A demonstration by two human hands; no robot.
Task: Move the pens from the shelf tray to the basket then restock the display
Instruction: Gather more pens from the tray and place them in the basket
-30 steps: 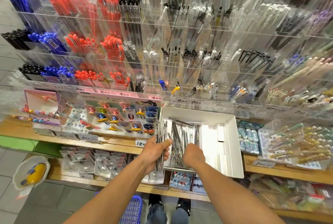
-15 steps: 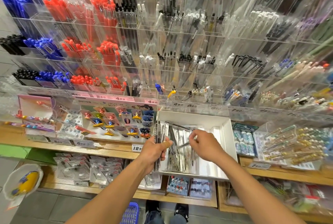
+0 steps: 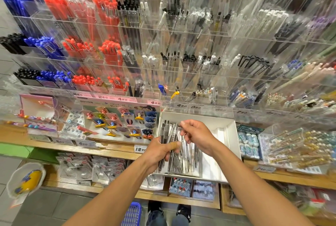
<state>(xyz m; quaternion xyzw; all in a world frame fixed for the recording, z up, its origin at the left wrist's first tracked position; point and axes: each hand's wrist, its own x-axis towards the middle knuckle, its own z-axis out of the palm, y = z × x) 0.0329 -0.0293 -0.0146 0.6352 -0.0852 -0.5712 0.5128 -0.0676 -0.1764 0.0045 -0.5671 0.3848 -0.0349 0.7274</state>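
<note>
Head view: my left hand grips an upright bundle of slim clear-barrelled pens over the white rectangular shelf tray, while my right hand pinches one more pen against it. I judge gathering under way; next, lowering the bundle to the blue plastic basket near my feet.

Readable on price tags along the clear rack's front rail: 2.80, 4.80, 4.90, 4.90, 6.90, 7.90. On the character display card: "TASTE OF BELONGING". On wooden shelf edge tags: 6.90, 12.90, and 7.90 further right.
</note>
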